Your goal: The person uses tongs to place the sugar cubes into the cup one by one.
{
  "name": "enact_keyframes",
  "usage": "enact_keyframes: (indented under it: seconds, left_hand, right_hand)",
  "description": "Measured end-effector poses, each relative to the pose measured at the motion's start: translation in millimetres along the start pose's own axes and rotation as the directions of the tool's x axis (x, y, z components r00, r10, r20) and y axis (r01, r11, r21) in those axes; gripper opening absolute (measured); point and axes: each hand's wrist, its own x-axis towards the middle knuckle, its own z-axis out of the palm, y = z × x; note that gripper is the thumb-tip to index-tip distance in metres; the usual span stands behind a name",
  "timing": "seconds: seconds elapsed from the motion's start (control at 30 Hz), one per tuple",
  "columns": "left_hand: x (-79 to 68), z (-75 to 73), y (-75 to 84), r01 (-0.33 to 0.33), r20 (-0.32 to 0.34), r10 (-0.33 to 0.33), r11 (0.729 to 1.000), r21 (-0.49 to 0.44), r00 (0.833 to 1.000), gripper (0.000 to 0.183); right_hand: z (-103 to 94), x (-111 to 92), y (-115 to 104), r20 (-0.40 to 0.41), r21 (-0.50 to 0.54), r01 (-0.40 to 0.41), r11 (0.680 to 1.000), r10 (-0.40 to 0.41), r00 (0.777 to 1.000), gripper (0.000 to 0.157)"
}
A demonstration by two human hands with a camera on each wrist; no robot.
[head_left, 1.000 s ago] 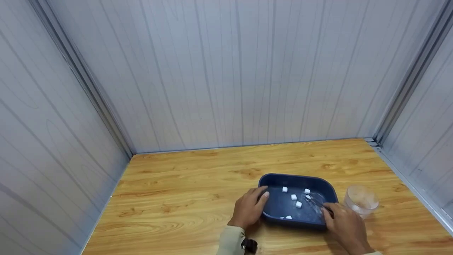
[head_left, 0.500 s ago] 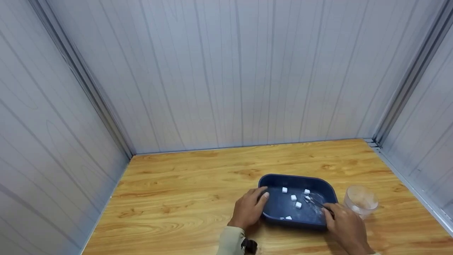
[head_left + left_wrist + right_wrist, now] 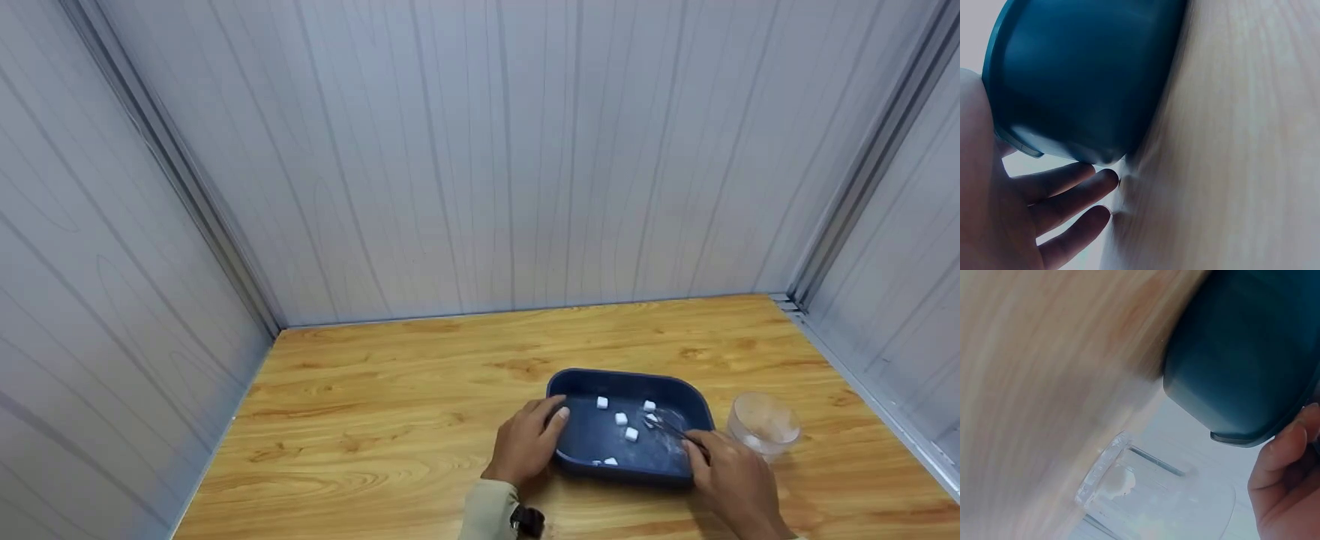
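Note:
In the head view, a dark blue rectangular tray (image 3: 585,439) holds several small white cubes (image 3: 631,433) and a broken white piece (image 3: 610,462) near its front wall. My left hand (image 3: 525,442) grips the tray's left rim, thumb over the edge; in the left wrist view several fingers (image 3: 1081,230) extend below the rim beside the tray wall (image 3: 1089,67). Over the tray's right side, my right hand (image 3: 735,476) pinches dark metal tweezers (image 3: 675,430). Their tips are at a white fragment (image 3: 651,418); whether they clasp it, I cannot tell.
A clear cup (image 3: 765,426) stands on the table just right of the tray, close to my right hand. Something white shows inside the cup (image 3: 1120,482) in the right wrist view. Pale panel walls (image 3: 480,150) border the wooden table (image 3: 375,405).
Both hands hold nearly the same place. The tweezer tips have shifted only slightly around the white fragment, and the cubes lie as before.

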Motion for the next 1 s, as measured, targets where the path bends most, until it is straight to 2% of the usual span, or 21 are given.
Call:
enact_keyframes:
  seconds: [0.23, 0.57, 0.87, 1.0]
  left_hand:
    - [0.1, 0.1, 0.4, 0.003, 0.003, -0.003, 1.0, -0.003, 1.0, 0.049]
    - [0.5, -0.1, 1.0, -0.012, -0.008, 0.012, 1.0, 0.005, 1.0, 0.049]
    - [-0.3, -0.1, 0.5, 0.003, 0.007, -0.003, 1.0, -0.008, 1.0, 0.051]
    - [0.0, 0.0, 0.1, 0.003, 0.011, -0.003, 1.0, -0.01, 1.0, 0.051]
  right_hand:
    - [-0.7, -0.6, 0.6, -0.013, 0.005, 0.019, 1.0, -0.019, 1.0, 0.011]
    - [-2.4, -0.3, -0.1, 0.0, 0.015, 0.001, 1.0, -0.001, 1.0, 0.011]
    - [-2.6, -0.7, 1.6, -0.081, 0.018, 0.088, 0.996, -0.086, 0.993, 0.012]
    - [-3.0, 0.3, 1.7, -0.055, 0.02, 0.057, 0.998, -0.056, 0.997, 0.012]
